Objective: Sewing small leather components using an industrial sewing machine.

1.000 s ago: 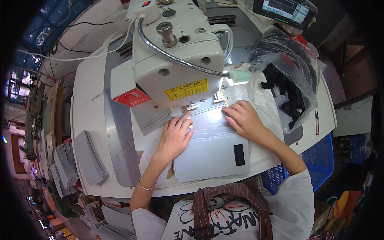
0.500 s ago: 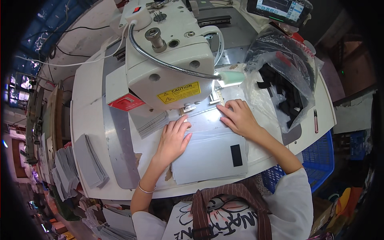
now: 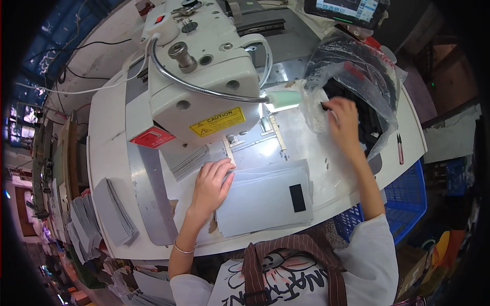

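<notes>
My left hand (image 3: 212, 186) rests with loosely bent fingers at the left edge of a stack of grey sheets (image 3: 255, 199), touching beside a pale guide strip (image 3: 228, 153). The top sheet carries a black rectangle (image 3: 297, 198). My right hand (image 3: 343, 122) is at the opening of a clear plastic bag (image 3: 388, 102) of black pieces (image 3: 367, 135), fingers curled together; what they pinch is too small to make out. Above the sheets is a white sewing machine head (image 3: 204, 92) with metal clamp parts (image 3: 268, 127) and a pale green lamp (image 3: 280, 99).
More grey sheets lie under the machine (image 3: 189, 163) and in piles at the left (image 3: 112, 209). A pink-handled tool (image 3: 400, 150) lies right of the bag. A screen (image 3: 347, 13) stands at the back. A blue basket (image 3: 408, 204) is below the table's right edge.
My right hand has left the plate beside the clamps and moved up and right to the bag, its fingers closing. My left hand has shifted slightly down and left.
</notes>
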Demonstrator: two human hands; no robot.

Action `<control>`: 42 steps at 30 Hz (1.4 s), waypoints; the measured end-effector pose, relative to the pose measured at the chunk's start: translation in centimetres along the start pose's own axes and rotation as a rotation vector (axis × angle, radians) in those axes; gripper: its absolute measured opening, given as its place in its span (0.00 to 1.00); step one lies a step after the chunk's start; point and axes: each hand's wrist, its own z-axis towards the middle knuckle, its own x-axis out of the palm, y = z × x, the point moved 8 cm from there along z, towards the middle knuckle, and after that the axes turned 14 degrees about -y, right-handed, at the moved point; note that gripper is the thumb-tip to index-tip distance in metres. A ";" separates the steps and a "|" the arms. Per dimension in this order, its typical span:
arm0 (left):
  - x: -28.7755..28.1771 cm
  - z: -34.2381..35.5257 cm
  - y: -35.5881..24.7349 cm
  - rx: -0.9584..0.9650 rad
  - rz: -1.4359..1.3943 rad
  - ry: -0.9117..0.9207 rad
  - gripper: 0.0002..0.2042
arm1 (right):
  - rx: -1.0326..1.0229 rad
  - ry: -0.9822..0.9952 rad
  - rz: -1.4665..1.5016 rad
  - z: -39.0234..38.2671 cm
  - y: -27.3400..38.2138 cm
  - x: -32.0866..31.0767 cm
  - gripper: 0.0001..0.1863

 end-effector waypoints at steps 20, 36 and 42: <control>3.1 4.4 -4.5 -0.233 -0.414 -0.032 0.09 | 0.015 0.224 0.406 -2.1 9.2 2.3 0.07; 1.5 2.0 2.3 -0.450 -0.345 -0.160 0.04 | 0.461 0.941 0.947 -1.8 13.5 9.8 0.15; 3.2 1.6 3.3 -0.641 -0.426 0.029 0.11 | 0.398 0.735 0.891 -2.8 13.1 11.7 0.10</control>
